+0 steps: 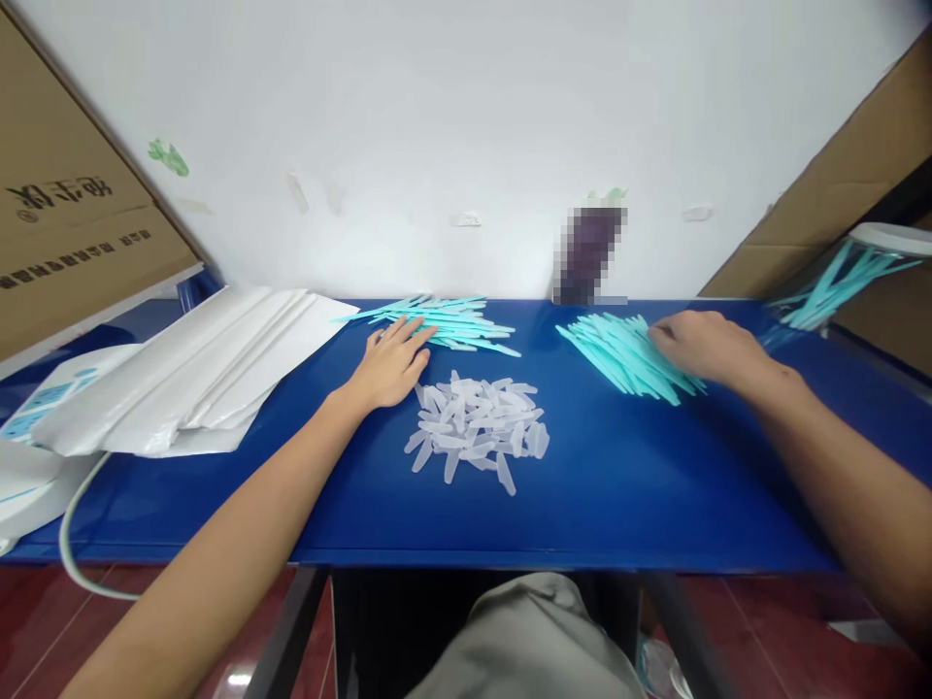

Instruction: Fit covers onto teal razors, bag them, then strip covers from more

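Observation:
My left hand [395,367] rests with its fingers spread at the front of the left pile of thin turquoise sticks [458,320], fingertips touching them. At the right end of a second turquoise stick pile [618,357], my right hand [703,345] is closed, its fingers curled down. Whatever may be in those fingers is hidden by the hand. Between and in front of the two piles lies a loose heap of small, flat, translucent white plastic pieces [477,422], apart from both hands.
A blue table [582,505] stands against a white wall. White plastic bags [182,379] lie at left, beside a white device [44,485] with a cable. Cardboard boxes [65,194] flank both sides. A clear container [837,282] with turquoise sticks is at right. A pixelated dark object [589,254] leans against the wall.

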`<move>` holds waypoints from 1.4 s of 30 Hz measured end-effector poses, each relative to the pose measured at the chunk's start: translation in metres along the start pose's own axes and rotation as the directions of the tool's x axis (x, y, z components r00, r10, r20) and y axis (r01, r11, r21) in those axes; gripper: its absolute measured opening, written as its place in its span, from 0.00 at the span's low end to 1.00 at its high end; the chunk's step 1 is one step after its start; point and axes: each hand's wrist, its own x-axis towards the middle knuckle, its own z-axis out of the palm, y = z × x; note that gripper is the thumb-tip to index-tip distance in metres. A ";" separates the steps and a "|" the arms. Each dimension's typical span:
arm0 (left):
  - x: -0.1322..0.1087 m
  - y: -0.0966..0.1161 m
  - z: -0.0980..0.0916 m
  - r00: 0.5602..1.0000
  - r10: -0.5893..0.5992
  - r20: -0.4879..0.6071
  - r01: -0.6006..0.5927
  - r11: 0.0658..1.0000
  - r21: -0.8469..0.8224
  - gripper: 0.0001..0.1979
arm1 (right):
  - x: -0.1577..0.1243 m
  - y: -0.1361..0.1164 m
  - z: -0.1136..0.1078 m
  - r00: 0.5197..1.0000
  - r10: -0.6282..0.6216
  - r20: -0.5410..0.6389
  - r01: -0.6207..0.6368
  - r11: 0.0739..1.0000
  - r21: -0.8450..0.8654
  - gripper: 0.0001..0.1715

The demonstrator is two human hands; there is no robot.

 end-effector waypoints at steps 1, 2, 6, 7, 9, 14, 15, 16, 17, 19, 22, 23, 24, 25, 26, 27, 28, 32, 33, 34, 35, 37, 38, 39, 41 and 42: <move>0.000 -0.001 0.001 1.000 -0.007 0.009 0.007 1.000 -0.001 0.28 | 0.000 0.001 0.000 1.000 0.006 -0.012 -0.006 1.000 0.007 0.24; 0.001 -0.002 0.002 1.000 -0.007 0.003 0.007 1.000 0.001 0.27 | 0.000 0.002 -0.001 1.000 0.012 -0.025 -0.012 1.000 0.014 0.24; 0.000 -0.002 0.003 0.995 0.036 -0.095 -0.035 0.999 0.013 0.21 | 0.000 0.009 0.000 0.987 0.046 -0.152 -0.039 0.998 0.046 0.26; 0.000 -0.001 0.003 0.992 0.042 -0.119 -0.040 0.999 0.014 0.19 | 0.000 0.009 0.000 0.975 0.038 -0.218 -0.023 0.997 0.072 0.27; 0.001 0.000 0.002 0.987 0.042 -0.153 -0.040 0.999 0.014 0.15 | -0.003 0.006 0.001 0.938 0.002 -0.347 0.049 0.989 0.138 0.27; 0.002 0.002 -0.001 0.983 0.052 -0.176 -0.052 0.999 0.007 0.10 | -0.019 -0.021 0.000 0.878 -0.219 -0.424 0.348 0.902 0.255 0.22; 0.002 0.003 -0.001 0.984 0.059 -0.169 -0.060 0.998 -0.003 0.10 | -0.023 -0.029 -0.001 0.867 -0.270 -0.419 0.399 0.879 0.260 0.22; 0.002 0.003 -0.002 0.985 0.062 -0.161 -0.066 0.998 -0.019 0.10 | -0.026 -0.036 -0.001 0.856 -0.312 -0.412 0.439 0.860 0.259 0.22; 0.002 0.004 -0.002 0.986 0.060 -0.154 -0.066 0.997 -0.038 0.10 | -0.029 -0.043 -0.001 0.846 -0.349 -0.404 0.471 0.843 0.259 0.22; 0.002 0.004 -0.002 0.989 0.044 -0.143 -0.054 0.996 -0.066 0.15 | -0.034 -0.055 -0.002 0.816 -0.419 -0.399 0.543 0.792 0.280 0.23; 0.002 0.004 -0.002 0.991 0.036 -0.126 -0.042 0.998 -0.044 0.18 | -0.040 -0.069 -0.005 0.764 -0.477 -0.435 0.636 0.667 0.387 0.24; 0.002 0.004 -0.002 0.992 0.039 -0.118 -0.043 0.999 -0.031 0.16 | -0.042 -0.073 -0.006 0.756 -0.480 -0.446 0.650 0.633 0.420 0.25; 0.002 0.004 -0.002 0.993 0.041 -0.113 -0.044 0.999 -0.024 0.15 | -0.044 -0.077 -0.008 0.754 -0.479 -0.449 0.654 0.613 0.444 0.26; 0.002 0.004 -0.002 0.993 0.042 -0.112 -0.044 0.999 -0.022 0.15 | -0.045 -0.081 -0.009 0.756 -0.480 -0.445 0.653 0.605 0.456 0.26; 0.002 0.005 -0.002 0.993 0.038 -0.112 -0.041 0.999 -0.024 0.15 | -0.045 -0.086 -0.010 0.759 -0.486 -0.434 0.650 0.608 0.456 0.25; 0.002 0.005 -0.001 0.993 0.034 -0.113 -0.037 0.999 -0.026 0.15 | -0.045 -0.090 -0.011 0.761 -0.491 -0.424 0.648 0.617 0.447 0.24; 0.002 0.005 -0.001 0.993 0.031 -0.116 -0.034 0.999 -0.029 0.15 | -0.043 -0.094 -0.011 0.762 -0.495 -0.417 0.645 0.627 0.436 0.22; 0.001 0.006 -0.001 0.982 0.020 -0.188 -0.035 0.997 -0.074 0.18 | -0.036 -0.103 -0.003 0.771 -0.459 -0.441 0.633 0.624 0.458 0.17; 0.001 0.007 -0.002 0.974 0.017 -0.226 -0.041 0.994 -0.099 0.18 | -0.035 -0.103 -0.001 0.767 -0.465 -0.442 0.639 0.607 0.472 0.16; 0.001 0.008 -0.003 0.963 0.011 -0.270 -0.048 0.990 -0.130 0.18 | -0.034 -0.102 0.002 0.759 -0.482 -0.437 0.650 0.584 0.486 0.15; 0.001 0.010 -0.004 0.948 0.000 -0.319 -0.056 0.985 -0.166 0.17 | -0.035 -0.101 0.004 0.748 -0.503 -0.433 0.664 0.556 0.500 0.15; -0.001 0.016 -0.008 0.908 -0.041 -0.416 -0.080 0.959 -0.270 0.16 | -0.039 -0.100 0.006 0.727 -0.524 -0.445 0.684 0.488 0.543 0.17; -0.002 0.021 -0.010 0.887 -0.070 -0.456 -0.099 0.936 -0.337 0.15 | -0.042 -0.101 0.006 0.722 -0.517 -0.460 0.687 0.454 0.568 0.19; -0.003 0.027 -0.011 0.869 -0.099 -0.484 -0.125 0.904 -0.409 0.14 | -0.046 -0.102 0.006 0.720 -0.509 -0.471 0.686 0.424 0.591 0.20; -0.006 0.042 -0.014 0.854 -0.143 -0.500 -0.193 0.806 -0.560 0.14 | -0.057 -0.109 0.005 0.713 -0.523 -0.467 0.684 0.373 0.627 0.19; -0.008 0.051 -0.015 0.861 -0.148 -0.486 -0.228 0.743 -0.629 0.14 | -0.064 -0.113 0.004 0.703 -0.550 -0.451 0.683 0.346 0.643 0.20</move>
